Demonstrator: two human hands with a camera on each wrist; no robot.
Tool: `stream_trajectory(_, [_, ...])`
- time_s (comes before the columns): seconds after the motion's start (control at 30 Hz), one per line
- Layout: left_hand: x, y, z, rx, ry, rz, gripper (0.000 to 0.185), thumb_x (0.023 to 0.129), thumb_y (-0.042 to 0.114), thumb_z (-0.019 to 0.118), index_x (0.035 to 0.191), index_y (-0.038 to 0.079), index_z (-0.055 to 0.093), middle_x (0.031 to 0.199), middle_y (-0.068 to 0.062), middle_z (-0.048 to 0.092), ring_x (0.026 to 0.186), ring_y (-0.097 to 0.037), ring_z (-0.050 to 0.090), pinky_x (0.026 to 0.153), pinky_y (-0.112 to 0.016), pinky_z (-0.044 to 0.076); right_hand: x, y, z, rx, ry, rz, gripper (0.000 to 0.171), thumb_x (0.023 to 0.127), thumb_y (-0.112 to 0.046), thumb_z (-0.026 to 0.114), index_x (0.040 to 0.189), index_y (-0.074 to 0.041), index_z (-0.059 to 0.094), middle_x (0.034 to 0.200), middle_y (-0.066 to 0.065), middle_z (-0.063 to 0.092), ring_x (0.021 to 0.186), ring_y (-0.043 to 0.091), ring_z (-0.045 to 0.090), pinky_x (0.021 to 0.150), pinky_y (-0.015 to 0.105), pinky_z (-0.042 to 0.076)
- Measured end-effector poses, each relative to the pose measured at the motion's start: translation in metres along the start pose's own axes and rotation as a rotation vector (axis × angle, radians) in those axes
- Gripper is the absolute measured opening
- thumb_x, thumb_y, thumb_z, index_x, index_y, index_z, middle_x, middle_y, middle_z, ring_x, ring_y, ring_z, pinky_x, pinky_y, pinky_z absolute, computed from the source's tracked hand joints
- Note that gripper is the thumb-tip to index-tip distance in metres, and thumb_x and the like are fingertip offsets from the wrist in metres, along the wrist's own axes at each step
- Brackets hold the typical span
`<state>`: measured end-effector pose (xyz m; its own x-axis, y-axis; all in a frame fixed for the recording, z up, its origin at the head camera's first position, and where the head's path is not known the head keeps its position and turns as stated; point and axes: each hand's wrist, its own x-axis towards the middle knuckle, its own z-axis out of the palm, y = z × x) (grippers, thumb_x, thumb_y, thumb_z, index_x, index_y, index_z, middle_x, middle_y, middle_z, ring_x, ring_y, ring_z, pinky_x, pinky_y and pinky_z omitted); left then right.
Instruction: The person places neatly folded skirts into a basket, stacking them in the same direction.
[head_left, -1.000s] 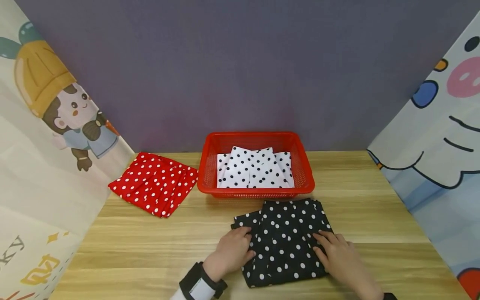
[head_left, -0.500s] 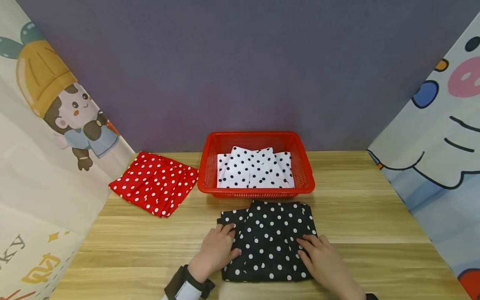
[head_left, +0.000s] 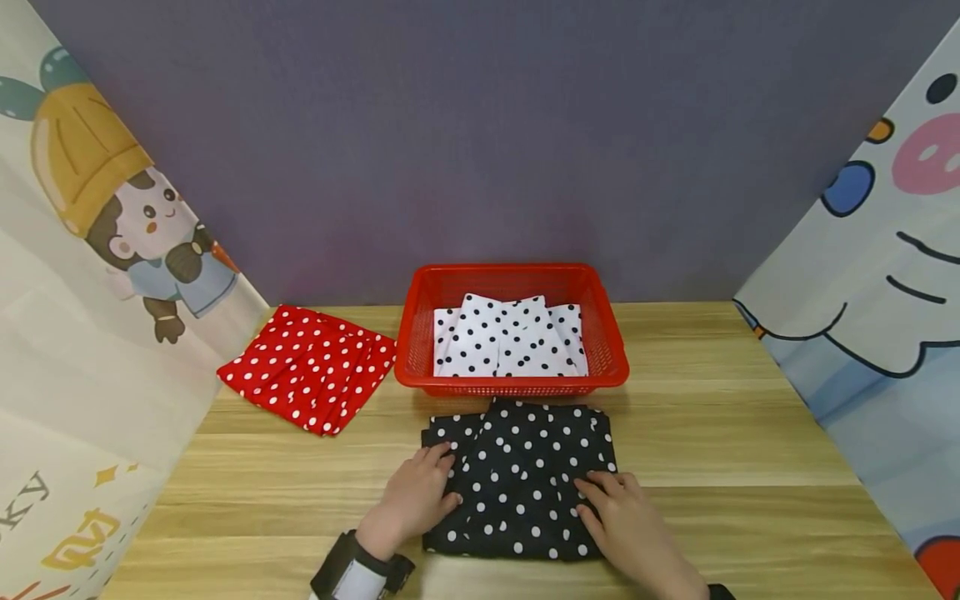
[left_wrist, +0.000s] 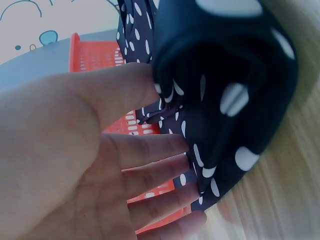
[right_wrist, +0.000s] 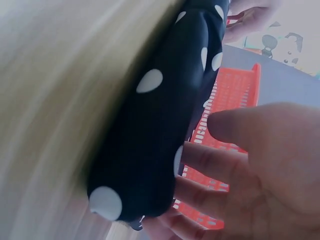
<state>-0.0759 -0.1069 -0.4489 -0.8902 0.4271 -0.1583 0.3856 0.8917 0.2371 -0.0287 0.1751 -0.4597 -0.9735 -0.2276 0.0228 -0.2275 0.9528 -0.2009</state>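
Observation:
A folded black cloth with white dots (head_left: 517,500) lies on the table in front of the basket. My left hand (head_left: 417,492) rests at its left edge, fingers nearly straight. In the left wrist view, the thumb and fingertips of the left hand (left_wrist: 115,145) touch the rolled fold. On the other side, my right hand (head_left: 626,517) lies with fingertips on the right edge. The right wrist view shows the right hand (right_wrist: 235,170) with extended fingers against the cloth's thick fold (right_wrist: 155,125), the thumb held off it.
A red plastic basket (head_left: 513,385) stands behind the black cloth, holding a folded white cloth with black dots (head_left: 510,337). Left of it lies a red cloth with white dots (head_left: 311,367), its corner at the basket. A grey panel (head_left: 480,150) closes the back of the wooden table (head_left: 300,500).
Both hands have slid the black cloth to the left across the table, and it has turned a little so its near edge lies straighter. The basket and red cloth have stayed put.

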Motion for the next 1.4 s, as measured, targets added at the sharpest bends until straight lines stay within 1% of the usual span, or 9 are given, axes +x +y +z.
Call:
stream_trajectory(0.13, [-0.003, -0.003, 0.0, 0.001, 0.02, -0.004, 0.053, 0.08, 0.03, 0.067, 0.119, -0.005, 0.056, 0.131, -0.019, 0.048, 0.119, -0.036, 0.046, 0.093, -0.047, 0.042, 0.001, -0.006, 0.0, 0.005, 0.003, -0.007, 0.03, 0.085, -0.031, 0.063, 0.108, -0.013, 0.068, 0.11, 0.006, 0.062, 0.1, 0.025, 0.052, 0.089, 0.042, 0.044])
stream_trajectory(0.3, [-0.005, -0.004, 0.002, 0.003, 0.043, -0.023, 0.053, 0.079, 0.027, 0.068, 0.118, -0.007, 0.056, 0.131, -0.02, 0.047, 0.12, -0.036, 0.045, 0.092, -0.047, 0.043, 0.002, -0.009, -0.001, 0.028, -0.007, -0.018, 0.031, 0.085, -0.03, 0.063, 0.11, -0.013, 0.067, 0.111, 0.006, 0.061, 0.102, 0.025, 0.051, 0.09, 0.042, 0.043])
stream_trajectory(0.5, [-0.003, -0.005, 0.004, -0.012, 0.07, -0.034, 0.052, 0.078, 0.027, 0.07, 0.116, -0.006, 0.058, 0.128, -0.02, 0.049, 0.118, -0.035, 0.047, 0.09, -0.047, 0.044, 0.005, -0.003, -0.006, 0.116, -0.011, -0.023, 0.027, 0.083, -0.025, 0.066, 0.107, -0.012, 0.068, 0.108, 0.005, 0.062, 0.097, 0.024, 0.052, 0.084, 0.04, 0.047])
stream_trajectory(0.67, [-0.001, -0.004, 0.003, -0.024, 0.094, -0.068, 0.051, 0.076, 0.03, 0.072, 0.112, -0.004, 0.06, 0.121, -0.019, 0.053, 0.109, -0.033, 0.051, 0.086, -0.046, 0.046, 0.009, 0.002, -0.011, 0.181, 0.009, -0.021, 0.027, 0.082, -0.02, 0.068, 0.107, -0.01, 0.067, 0.103, 0.003, 0.061, 0.095, 0.023, 0.055, 0.083, 0.041, 0.048])
stream_trajectory(0.8, [0.002, -0.004, 0.002, -0.002, 0.133, -0.09, 0.05, 0.074, 0.031, 0.075, 0.108, -0.003, 0.062, 0.108, -0.016, 0.057, 0.093, -0.029, 0.054, 0.075, -0.041, 0.048, 0.014, 0.005, -0.014, 0.202, 0.021, -0.009, 0.03, 0.08, -0.018, 0.07, 0.108, -0.008, 0.065, 0.103, 0.006, 0.061, 0.093, 0.023, 0.057, 0.082, 0.042, 0.049])
stream_trajectory(0.93, [0.004, -0.004, -0.001, -0.004, 0.165, -0.149, 0.046, 0.072, 0.03, 0.076, 0.103, -0.002, 0.062, 0.096, -0.014, 0.056, 0.079, -0.025, 0.052, 0.064, -0.037, 0.048, 0.021, 0.01, -0.014, 0.205, 0.038, 0.014, 0.037, 0.08, -0.018, 0.07, 0.113, -0.004, 0.062, 0.105, 0.012, 0.059, 0.094, 0.028, 0.059, 0.082, 0.045, 0.049])
stream_trajectory(1.1, [0.008, -0.002, -0.004, -0.045, 0.148, -0.27, 0.052, 0.071, 0.031, 0.077, 0.105, -0.003, 0.059, 0.1, -0.017, 0.053, 0.078, -0.026, 0.053, 0.059, -0.038, 0.05, 0.031, 0.014, -0.014, 0.185, 0.036, 0.087, 0.049, 0.08, -0.021, 0.069, 0.119, 0.006, 0.055, 0.107, 0.023, 0.056, 0.091, 0.034, 0.059, 0.078, 0.047, 0.05])
stream_trajectory(1.27, [0.012, 0.0, -0.006, -0.081, 0.135, -0.338, 0.062, 0.07, 0.036, 0.077, 0.11, -0.007, 0.055, 0.1, -0.021, 0.052, 0.075, -0.028, 0.054, 0.058, -0.039, 0.05, 0.041, 0.017, -0.014, 0.174, -0.011, 0.168, 0.061, 0.08, -0.024, 0.068, 0.123, 0.014, 0.047, 0.107, 0.029, 0.053, 0.086, 0.038, 0.059, 0.073, 0.048, 0.05])
stream_trajectory(1.4, [0.014, 0.003, -0.006, -0.124, 0.136, -0.377, 0.068, 0.067, 0.036, 0.079, 0.11, -0.01, 0.054, 0.1, -0.022, 0.051, 0.074, -0.029, 0.053, 0.058, -0.04, 0.048, 0.048, 0.018, -0.014, 0.174, -0.077, 0.23, 0.069, 0.08, -0.028, 0.067, 0.125, 0.017, 0.041, 0.11, 0.034, 0.049, 0.085, 0.041, 0.057, 0.073, 0.05, 0.049])
